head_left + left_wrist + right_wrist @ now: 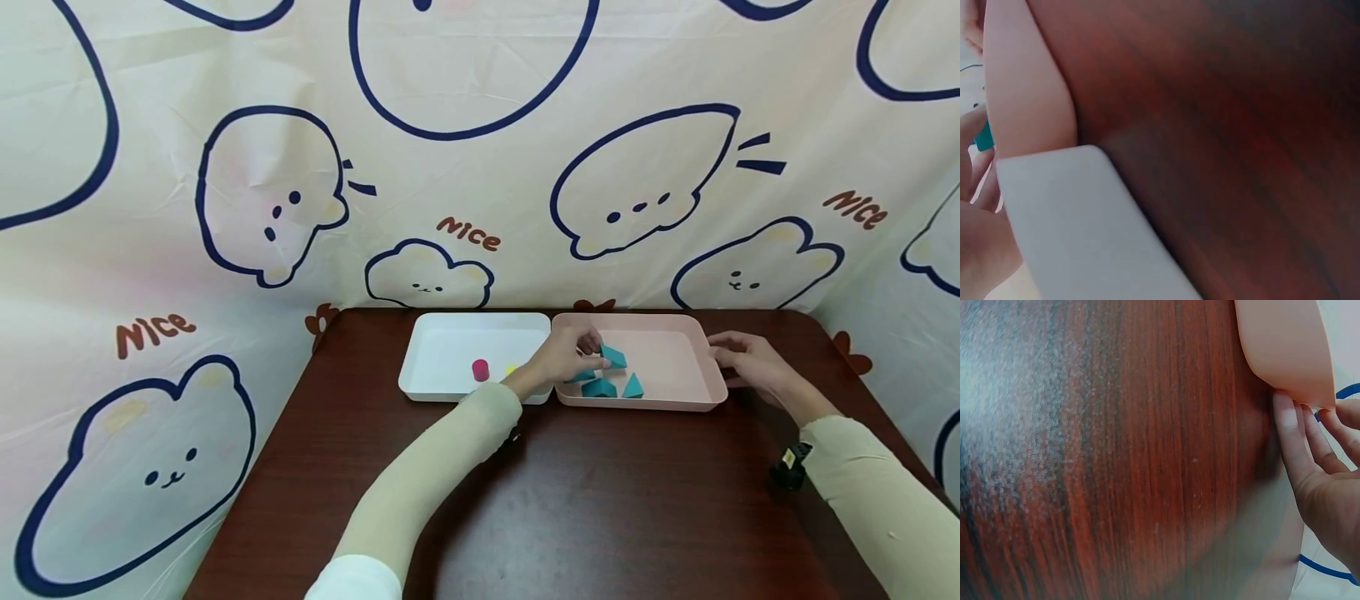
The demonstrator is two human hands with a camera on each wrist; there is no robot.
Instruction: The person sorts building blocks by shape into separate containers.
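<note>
My left hand (562, 354) reaches over the near left part of the pink tray (678, 358), pinching a blue triangular block (612, 357) at the fingertips. In the left wrist view a bit of this block (984, 137) shows between thumb and fingers. Below the hand, more blue blocks lie in the tray: a wedge-like one (600, 387), a small triangle (633, 387) and one partly covered by the hand. On the tray's right side, my right hand (753, 367) grips the edge; the right wrist view has the thumb (1286, 412) against the outer wall and fingers at the rim.
Left of the pink tray, close beside it, stands a white tray (435, 350). It holds a red cylinder (480, 370) and a yellow piece (512, 369) partly behind the left forearm. Both trays sit near the back edge of the dark wooden table (600, 500), before a patterned cloth (465, 183).
</note>
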